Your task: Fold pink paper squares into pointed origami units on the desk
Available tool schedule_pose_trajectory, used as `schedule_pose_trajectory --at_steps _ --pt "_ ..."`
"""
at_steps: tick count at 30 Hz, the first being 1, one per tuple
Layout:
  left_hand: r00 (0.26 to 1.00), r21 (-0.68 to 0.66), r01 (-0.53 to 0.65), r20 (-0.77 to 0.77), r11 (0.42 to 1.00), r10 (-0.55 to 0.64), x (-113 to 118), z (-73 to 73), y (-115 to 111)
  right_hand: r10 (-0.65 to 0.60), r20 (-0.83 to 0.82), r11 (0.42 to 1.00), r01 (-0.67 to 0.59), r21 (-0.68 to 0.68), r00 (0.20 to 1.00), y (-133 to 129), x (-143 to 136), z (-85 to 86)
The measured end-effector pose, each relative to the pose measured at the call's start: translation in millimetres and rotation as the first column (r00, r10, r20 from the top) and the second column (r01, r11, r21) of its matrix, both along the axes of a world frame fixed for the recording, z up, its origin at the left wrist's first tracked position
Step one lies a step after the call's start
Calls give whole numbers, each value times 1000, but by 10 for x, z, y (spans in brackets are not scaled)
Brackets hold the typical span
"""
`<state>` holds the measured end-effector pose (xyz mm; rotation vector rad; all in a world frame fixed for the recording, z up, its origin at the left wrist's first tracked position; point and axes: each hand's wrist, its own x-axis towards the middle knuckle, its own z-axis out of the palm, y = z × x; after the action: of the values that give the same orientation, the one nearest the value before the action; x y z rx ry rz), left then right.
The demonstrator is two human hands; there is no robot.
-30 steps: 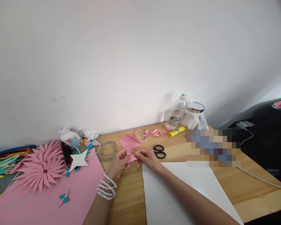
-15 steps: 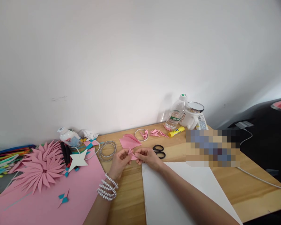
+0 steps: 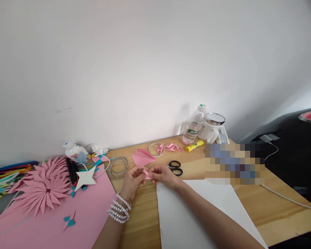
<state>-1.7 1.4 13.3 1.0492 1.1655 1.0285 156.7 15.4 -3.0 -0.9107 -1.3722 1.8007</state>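
Note:
Between my two hands is a small folded piece of pink paper (image 3: 146,175), pinched from both sides above the wooden table. My left hand (image 3: 133,180), with pearl bracelets on the wrist, grips its left side. On the right side, my right hand (image 3: 163,175) presses the paper between thumb and fingers. The fingers hide part of the folds. Just behind lie flat pink paper sheets (image 3: 143,157) and several folded pink paper pieces (image 3: 174,147). Black-handled scissors (image 3: 176,167) rest to the right of my right hand, their blades partly hidden.
A large white sheet (image 3: 197,214) lies under my right forearm. Pink paper flowers (image 3: 45,190) and a white paper star (image 3: 85,178) are on the left, by a coiled cable (image 3: 118,167). A glue stick (image 3: 194,146), water bottle (image 3: 194,126) and white mug (image 3: 208,133) stand along the back.
The pink paper's upright tip has been pressed lower and folded over between my fingers. Both hands stay in nearly the same place, and the view has shifted slightly.

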Motion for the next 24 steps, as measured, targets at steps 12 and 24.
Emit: schedule_pose_trajectory --at_steps 12,24 --pt "998 36 -1 -63 999 3 75 18 -11 -193 50 975 185 125 980 -49 -134 -96" --pt "992 145 -86 -78 986 98 62 -74 -1 -137 5 981 135 137 991 -71 -125 -75"
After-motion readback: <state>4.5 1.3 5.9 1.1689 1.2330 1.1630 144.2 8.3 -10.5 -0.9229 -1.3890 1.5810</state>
